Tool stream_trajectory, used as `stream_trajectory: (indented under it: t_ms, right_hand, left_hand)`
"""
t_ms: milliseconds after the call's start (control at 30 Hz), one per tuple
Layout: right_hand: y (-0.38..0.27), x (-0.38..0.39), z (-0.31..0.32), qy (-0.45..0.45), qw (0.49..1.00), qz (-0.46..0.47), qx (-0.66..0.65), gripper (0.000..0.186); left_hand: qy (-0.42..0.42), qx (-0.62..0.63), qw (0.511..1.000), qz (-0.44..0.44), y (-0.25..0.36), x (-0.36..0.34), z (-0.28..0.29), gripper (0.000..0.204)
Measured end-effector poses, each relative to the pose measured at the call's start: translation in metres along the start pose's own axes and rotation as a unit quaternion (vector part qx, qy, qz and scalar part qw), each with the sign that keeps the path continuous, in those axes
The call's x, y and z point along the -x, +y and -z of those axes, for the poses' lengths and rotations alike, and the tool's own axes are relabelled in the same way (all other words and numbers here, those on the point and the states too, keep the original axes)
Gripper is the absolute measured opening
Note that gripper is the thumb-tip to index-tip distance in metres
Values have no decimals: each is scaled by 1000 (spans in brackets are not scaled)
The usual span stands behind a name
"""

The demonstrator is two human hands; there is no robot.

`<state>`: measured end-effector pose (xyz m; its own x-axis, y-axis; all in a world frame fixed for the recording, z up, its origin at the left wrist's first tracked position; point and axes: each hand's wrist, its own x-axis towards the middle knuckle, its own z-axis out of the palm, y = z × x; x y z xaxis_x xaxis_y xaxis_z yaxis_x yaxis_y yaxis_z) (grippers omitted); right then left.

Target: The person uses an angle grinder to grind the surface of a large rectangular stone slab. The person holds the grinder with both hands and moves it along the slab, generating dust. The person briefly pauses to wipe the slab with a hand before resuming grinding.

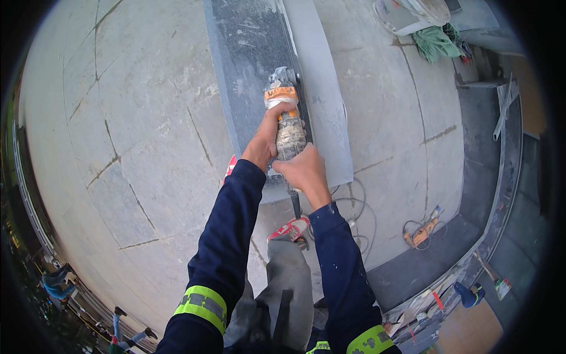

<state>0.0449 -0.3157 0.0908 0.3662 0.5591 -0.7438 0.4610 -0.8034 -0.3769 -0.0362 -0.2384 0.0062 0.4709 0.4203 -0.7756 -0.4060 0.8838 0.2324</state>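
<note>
Both my hands are wrapped round a dusty angle grinder with an orange band near its head. My left hand grips the body close behind the head, its thumb across the top. Farther back, my right hand closes on the rear of the grinder, where the black cord comes out. The grinder's head lies over the right edge of a dark grey stone slab, beside a paler strip. Whether the disc touches the stone is hidden by the head.
A grey cord loops on the concrete floor by my red shoe. An orange power tool lies at right. A white bucket and green cloth stand far right. A brush rests lower right.
</note>
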Motion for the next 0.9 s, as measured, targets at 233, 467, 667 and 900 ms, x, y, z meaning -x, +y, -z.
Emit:
stream_trajectory:
  t_ms: [233, 467, 667, 900]
  right_hand:
    - [3, 5, 0, 2, 1000, 1, -1, 60]
    - [6, 9, -2, 4, 1000, 11, -2, 60]
    - [10, 14, -1, 1, 1000, 3, -15, 58]
    - [25, 16, -11, 18, 1000, 12, -6, 57]
  left_hand:
    - [-3, -5, 1000, 1, -4, 3, -1, 47]
    - [-2, 2, 1000, 3, -7, 10, -1, 45]
    - [-6, 2, 1000, 7, -13, 13, -1, 46]
    - [1, 4, 1000, 20, -21, 21, 0, 45]
